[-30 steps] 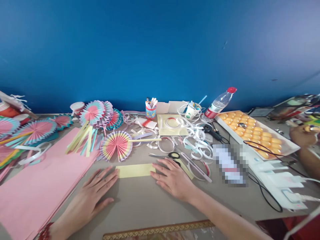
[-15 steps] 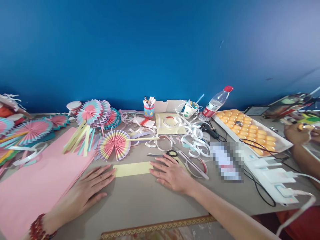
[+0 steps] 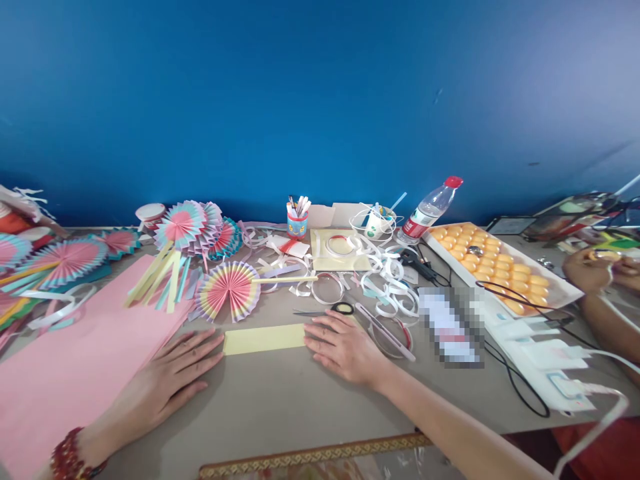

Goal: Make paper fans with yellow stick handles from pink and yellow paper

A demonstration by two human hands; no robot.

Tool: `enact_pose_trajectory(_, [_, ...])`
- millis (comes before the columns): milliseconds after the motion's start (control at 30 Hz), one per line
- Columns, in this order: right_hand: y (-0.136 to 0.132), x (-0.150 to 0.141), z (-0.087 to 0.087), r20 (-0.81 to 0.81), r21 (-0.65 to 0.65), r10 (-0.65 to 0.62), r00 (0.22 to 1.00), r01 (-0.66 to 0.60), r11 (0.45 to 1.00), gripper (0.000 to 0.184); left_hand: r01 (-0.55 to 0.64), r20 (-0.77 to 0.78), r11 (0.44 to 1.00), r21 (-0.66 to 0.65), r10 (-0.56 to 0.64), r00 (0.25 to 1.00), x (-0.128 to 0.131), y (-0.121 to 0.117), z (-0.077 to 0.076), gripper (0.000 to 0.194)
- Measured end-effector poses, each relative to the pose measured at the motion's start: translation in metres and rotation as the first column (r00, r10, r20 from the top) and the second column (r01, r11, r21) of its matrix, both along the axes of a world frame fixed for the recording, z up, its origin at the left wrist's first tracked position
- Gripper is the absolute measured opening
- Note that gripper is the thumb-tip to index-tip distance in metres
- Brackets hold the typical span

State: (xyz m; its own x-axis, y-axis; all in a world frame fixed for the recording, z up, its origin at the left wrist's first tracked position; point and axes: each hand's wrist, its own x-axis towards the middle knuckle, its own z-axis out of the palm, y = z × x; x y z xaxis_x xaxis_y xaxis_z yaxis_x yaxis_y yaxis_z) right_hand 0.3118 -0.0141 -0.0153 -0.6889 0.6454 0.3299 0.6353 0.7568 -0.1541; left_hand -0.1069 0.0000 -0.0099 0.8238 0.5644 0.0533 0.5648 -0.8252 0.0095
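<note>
A folded yellow paper strip (image 3: 264, 338) lies flat on the grey table (image 3: 280, 407) in front of me. My left hand (image 3: 165, 381) rests palm down with fingers spread, its fingertips at the strip's left end. My right hand (image 3: 345, 347) also lies flat and open, fingers touching the strip's right end. Neither hand holds anything. A red bead bracelet (image 3: 67, 457) is on my left wrist.
A stack of pink paper (image 3: 65, 360) lies at the left, with colourful paper fans (image 3: 227, 290) behind it. Scissors (image 3: 330, 309), white paper rings (image 3: 385, 273), a pen cup (image 3: 297, 223), a water bottle (image 3: 427, 210) and a tray of orange pieces (image 3: 495, 263) fill the back. Another person's hands (image 3: 595, 270) work at the far right.
My left hand has slid slightly left and back along the table. The right hand stays at the strip's end. The view has shifted a little.
</note>
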Motion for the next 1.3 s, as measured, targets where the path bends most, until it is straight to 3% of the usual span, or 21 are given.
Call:
enact_pose_trajectory(133, [0.005, -0.006, 0.009, -0.031, -0.01, -0.007, 0.999, 0.006, 1.0, 0.022, -0.069, 0.156, 0.998, 0.001, 0.068, 0.985, 0.017, -0.001, 0.001, 0.044])
enact_pose_trajectory(267, [0.01, -0.026, 0.02, -0.077, -0.048, -0.107, 0.991, 0.104, 0.993, 0.017, -0.113, 0.315, 0.993, -0.04, 0.12, 0.942, 0.058, 0.001, 0.006, 0.033])
enact_pose_trajectory(400, [0.015, -0.047, 0.021, -0.047, -0.114, -0.175, 0.984, 0.168, 0.979, 0.033, -0.109, 0.272, 0.993, -0.051, 0.119, 0.955, 0.095, 0.004, 0.007, 0.039])
enact_pose_trajectory(500, [0.018, -0.054, 0.015, -0.012, -0.155, -0.177, 0.984, 0.173, 0.973, 0.044, -0.111, 0.253, 0.994, -0.011, 0.11, 0.961, 0.109, 0.004, 0.003, 0.039])
enact_pose_trajectory(667, [0.019, -0.056, 0.009, 0.005, -0.17, -0.147, 0.989, 0.146, 0.975, 0.04, -0.13, 0.204, 0.991, 0.013, 0.125, 0.971, 0.117, 0.002, 0.003, 0.036])
enact_pose_trajectory(833, [0.018, -0.06, 0.008, 0.012, -0.159, -0.101, 0.995, 0.102, 0.982, 0.034, -0.135, 0.183, 0.99, -0.043, 0.141, 0.973, 0.125, 0.003, 0.01, 0.041])
enact_pose_trajectory(1033, [0.017, -0.06, 0.012, -0.029, -0.043, -0.078, 0.997, 0.076, 0.996, 0.016, -0.152, 0.201, 0.988, 0.002, 0.149, 0.968, 0.126, 0.003, 0.014, 0.028])
enact_pose_trajectory(1167, [0.014, -0.058, 0.013, -0.034, 0.095, -0.05, 0.998, 0.053, 0.994, 0.026, -0.122, 0.178, 0.987, 0.1, 0.103, 0.979, 0.121, 0.002, 0.016, 0.018])
enact_pose_trajectory(1300, [0.007, -0.054, 0.008, -0.019, 0.072, -0.013, 1.0, 0.014, 0.997, 0.027, -0.099, 0.133, 0.992, 0.078, 0.088, 0.987, 0.112, -0.004, 0.012, 0.015])
